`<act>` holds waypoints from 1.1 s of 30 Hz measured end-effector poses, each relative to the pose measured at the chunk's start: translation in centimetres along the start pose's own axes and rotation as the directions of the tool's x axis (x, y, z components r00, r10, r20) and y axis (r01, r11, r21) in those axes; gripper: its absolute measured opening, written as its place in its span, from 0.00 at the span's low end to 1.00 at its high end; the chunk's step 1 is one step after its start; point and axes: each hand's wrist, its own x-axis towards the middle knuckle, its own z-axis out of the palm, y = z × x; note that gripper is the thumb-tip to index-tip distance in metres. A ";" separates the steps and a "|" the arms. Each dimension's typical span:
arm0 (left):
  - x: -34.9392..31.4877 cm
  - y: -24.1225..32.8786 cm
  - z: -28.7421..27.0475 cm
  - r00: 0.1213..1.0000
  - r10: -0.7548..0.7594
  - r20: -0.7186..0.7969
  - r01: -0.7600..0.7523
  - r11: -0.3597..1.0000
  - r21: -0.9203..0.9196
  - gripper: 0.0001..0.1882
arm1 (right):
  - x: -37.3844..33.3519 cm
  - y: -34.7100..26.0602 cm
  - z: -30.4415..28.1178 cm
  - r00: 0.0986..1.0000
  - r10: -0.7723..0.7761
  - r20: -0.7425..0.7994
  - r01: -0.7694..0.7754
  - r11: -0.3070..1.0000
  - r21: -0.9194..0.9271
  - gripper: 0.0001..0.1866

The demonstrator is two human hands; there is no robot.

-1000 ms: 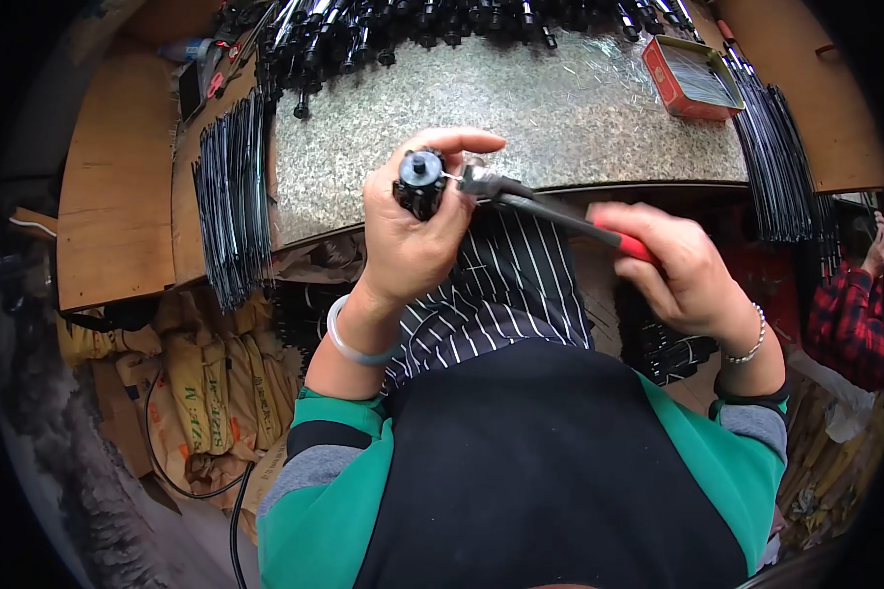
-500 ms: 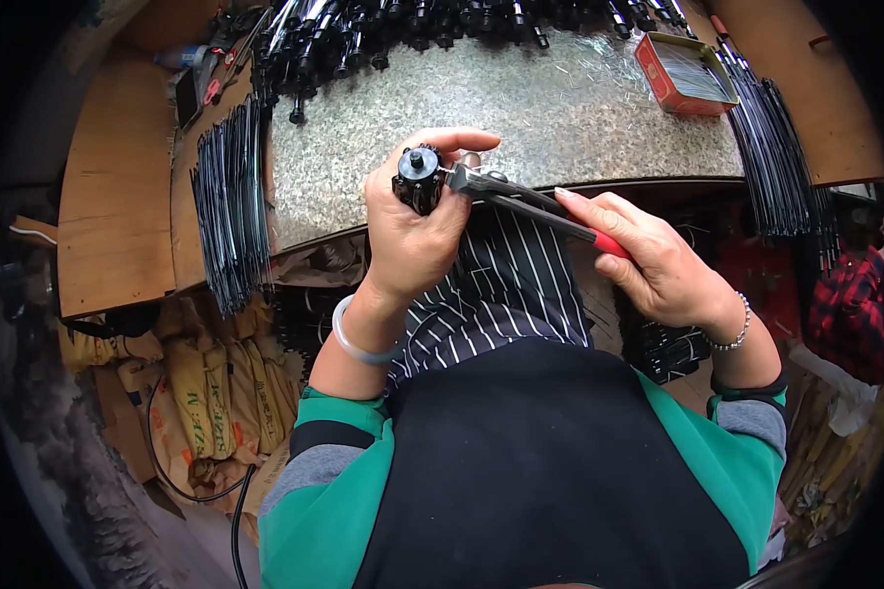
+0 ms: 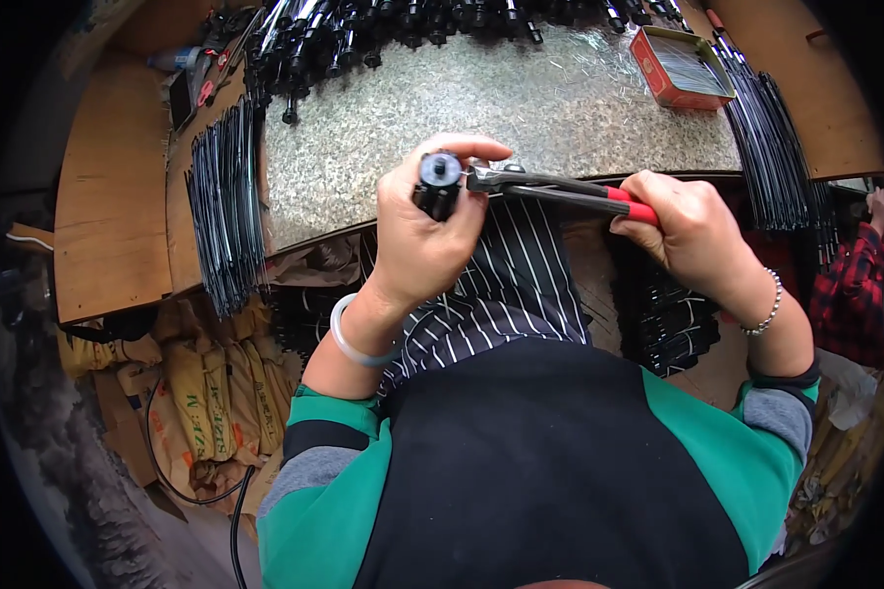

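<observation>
My left hand (image 3: 424,234) is closed round what looks like an umbrella frame (image 3: 438,187), seen end-on as a black bundle with a pale disc and a dark stub at its centre. Its forefinger stretches out past the bundle. My right hand (image 3: 690,221) grips the red handles of a pair of pliers (image 3: 560,188). The dark jaws lie beside the frame's right side, close to my left thumb. Whether they bite on anything cannot be made out.
Black shafts and fittings (image 3: 363,29) are heaped along the back of the speckled worktop (image 3: 334,167). Bundles of thin dark rods hang at the left (image 3: 228,196) and right (image 3: 771,147). A red tin (image 3: 673,83) holds fine wires. Another person's checked sleeve (image 3: 845,285) shows at far right.
My right hand has moved right and slightly up, and the pliers' handles now stand apart. The frame has shifted a little right and tilted in my left hand.
</observation>
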 end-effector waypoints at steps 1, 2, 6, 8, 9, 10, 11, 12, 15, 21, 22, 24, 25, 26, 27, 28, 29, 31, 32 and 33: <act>0.1 0.0 0.0 0.997 0.069 0.029 -0.071 0.995 0.071 0.10 | 0.1 -0.1 -0.6 1.000 -0.011 0.004 0.011 0.998 -0.057 0.13; 0.2 0.1 0.0 0.989 0.135 0.062 -0.143 0.980 0.140 0.11 | 0.2 -0.1 -1.0 1.000 -0.022 0.009 0.023 0.993 -0.113 0.13; 0.5 0.5 -0.4 0.990 0.076 0.123 -0.073 0.997 -0.028 0.15 | 0.1 -0.1 -0.4 1.000 -0.009 0.014 0.010 0.999 -0.048 0.13; 0.6 1.0 -0.4 0.988 0.060 0.143 -0.049 0.996 -0.079 0.16 | 0.1 -0.2 -0.3 1.000 0.007 0.027 -0.007 1.000 0.030 0.11; 0.6 1.4 -0.2 0.993 0.005 0.120 0.011 0.991 -0.133 0.17 | 0.2 -0.3 -0.3 1.000 0.002 0.027 -0.003 1.000 0.030 0.11; 0.6 1.7 -0.1 0.994 -0.051 0.101 0.070 0.980 -0.187 0.18 | 0.2 -0.5 -0.3 0.998 0.029 0.060 -0.036 0.991 0.127 0.11; 0.6 1.8 0.0 0.990 -0.109 0.085 0.126 0.962 -0.243 0.19 | 0.2 -0.6 -0.3 0.994 0.052 0.096 -0.072 0.972 0.222 0.11; 0.6 1.8 0.0 0.990 -0.108 0.085 0.126 0.962 -0.241 0.19 | 0.3 -0.7 -0.4 0.988 0.072 0.133 -0.111 0.943 0.313 0.11; 0.6 1.5 -0.1 0.989 -0.087 0.122 0.111 0.971 -0.210 0.20 | 0.8 -1.3 -1.3 0.969 0.115 0.219 -0.186 0.921 0.341 0.14; 0.5 1.4 0.1 0.990 -0.085 0.110 0.109 0.965 -0.239 0.18 | 1.0 -2.6 -2.7 0.946 0.149 0.287 -0.257 0.885 0.387 0.14; 0.5 1.5 0.1 0.992 -0.098 0.084 0.115 0.968 -0.222 0.18 | 1.0 -2.8 -2.9 0.938 0.161 0.308 -0.283 0.869 0.406 0.14; 0.5 1.5 0.2 0.992 -0.112 0.058 0.122 0.971 -0.206 0.17 | 1.1 -3.1 -3.3 0.919 0.183 0.350 -0.334 0.833 0.440 0.15; 0.5 1.4 0.1 0.995 -0.080 0.055 0.088 0.982 -0.170 0.17 | 1.2 -3.3 -3.6 0.919 0.184 0.349 -0.335 0.833 0.441 0.15; 0.6 1.3 0.1 0.997 -0.048 0.053 0.055 0.990 -0.132 0.16 | 1.3 -3.5 -4.0 0.910 0.192 0.367 -0.343 0.846 0.408 0.15; 0.6 1.3 0.0 0.999 -0.016 0.051 0.021 0.995 -0.095 0.15 | 1.3 -3.7 -4.3 0.901 0.200 0.385 -0.351 0.858 0.375 0.15; 0.5 1.3 0.1 0.999 -0.017 0.051 0.022 0.995 -0.095 0.15 | 1.4 -3.9 -4.4 0.891 0.207 0.403 -0.357 0.869 0.342 0.15; 0.5 1.2 0.1 0.999 -0.014 0.047 0.019 0.993 -0.116 0.15 | 1.5 -4.0 -4.5 0.891 0.207 0.403 -0.357 0.869 0.342 0.15; 0.3 1.0 0.2 0.999 -0.008 0.039 0.014 0.987 -0.160 0.15 | 1.5 -4.3 -4.6 0.892 0.212 0.399 -0.351 0.881 0.317 0.15; 0.2 1.0 0.2 0.999 -0.005 0.035 0.011 0.983 -0.181 0.15 | 1.5 -4.4 -4.6 0.893 0.214 0.397 -0.347 0.887 0.304 0.15; 0.1 0.9 0.3 1.000 -0.003 0.029 0.009 0.979 -0.202 0.15 | 1.4 -4.4 -4.5 0.893 0.213 0.397 -0.347 0.887 0.304 0.15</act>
